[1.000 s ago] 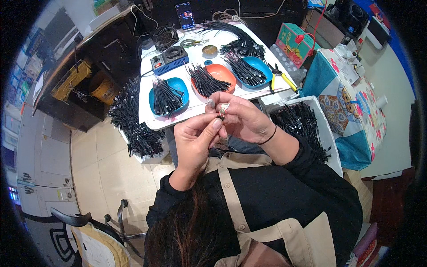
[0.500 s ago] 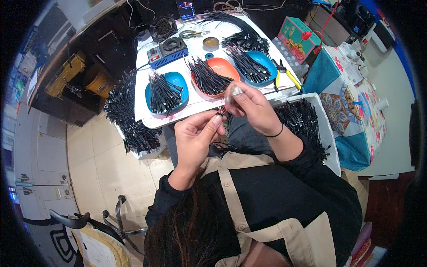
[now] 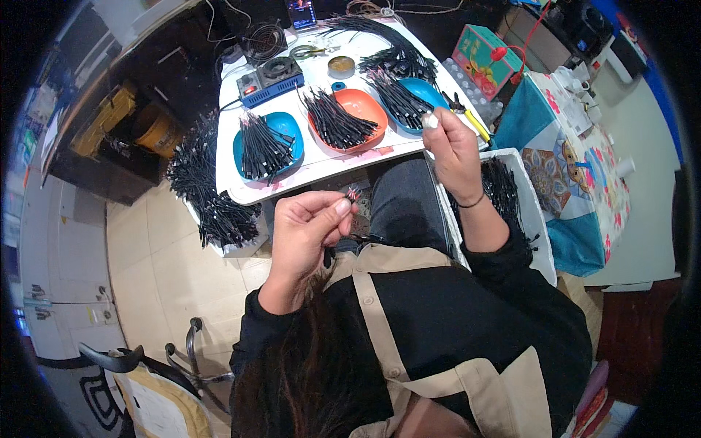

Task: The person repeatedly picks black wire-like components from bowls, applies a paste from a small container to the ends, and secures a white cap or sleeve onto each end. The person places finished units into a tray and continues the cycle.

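Head view: left hand (image 3: 307, 230) pinches a short black cable (image 3: 353, 194) over the lap.
Right hand (image 3: 450, 146): closed on a small pale piece (image 3: 431, 121), beside the blue dish (image 3: 420, 98).
Risk: loose pinch could drop the piece among the cables.

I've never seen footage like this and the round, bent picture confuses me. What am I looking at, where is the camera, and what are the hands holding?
There is no machine here: a person works with bare hands. The camera sits on their head and looks down, and its wide lens bends straight edges. The left hand pinches a small black wire piece with a reddish tip above the lap. The right hand is raised at the white table edge, holding something small and pale that is too small to identify. On the table stand a left blue dish, an orange dish and a right blue dish, each filled with short black wires. More black wires are heaped to the table's left.
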Action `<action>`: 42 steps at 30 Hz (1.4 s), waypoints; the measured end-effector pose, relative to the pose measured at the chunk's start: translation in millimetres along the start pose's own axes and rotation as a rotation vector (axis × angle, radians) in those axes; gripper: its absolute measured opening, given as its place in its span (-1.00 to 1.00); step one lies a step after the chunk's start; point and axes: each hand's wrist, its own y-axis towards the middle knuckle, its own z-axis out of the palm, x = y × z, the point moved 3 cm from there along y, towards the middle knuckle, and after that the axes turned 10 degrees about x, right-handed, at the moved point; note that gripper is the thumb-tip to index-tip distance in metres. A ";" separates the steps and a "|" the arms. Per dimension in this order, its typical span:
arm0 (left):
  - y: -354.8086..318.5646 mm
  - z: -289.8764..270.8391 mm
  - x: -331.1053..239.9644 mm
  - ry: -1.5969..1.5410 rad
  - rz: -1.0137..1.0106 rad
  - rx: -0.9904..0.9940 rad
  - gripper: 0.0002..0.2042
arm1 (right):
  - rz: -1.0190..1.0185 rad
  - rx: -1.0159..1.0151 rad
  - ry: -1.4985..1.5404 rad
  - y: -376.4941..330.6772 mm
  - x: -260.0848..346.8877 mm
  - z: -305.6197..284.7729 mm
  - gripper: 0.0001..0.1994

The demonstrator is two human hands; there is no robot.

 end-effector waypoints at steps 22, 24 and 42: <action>6.1 14.5 -3.7 0.158 -0.139 0.107 -0.89 | -0.620 0.519 -0.402 -18.5 26.5 19.7 -0.81; 7.5 21.7 -15.1 0.830 0.303 0.109 -0.91 | -0.480 0.576 -0.336 -19.0 15.4 19.3 -0.86; 0.1 15.0 -1.1 0.822 0.289 0.067 -0.89 | -0.636 0.345 -0.548 -38.1 23.7 28.1 -0.74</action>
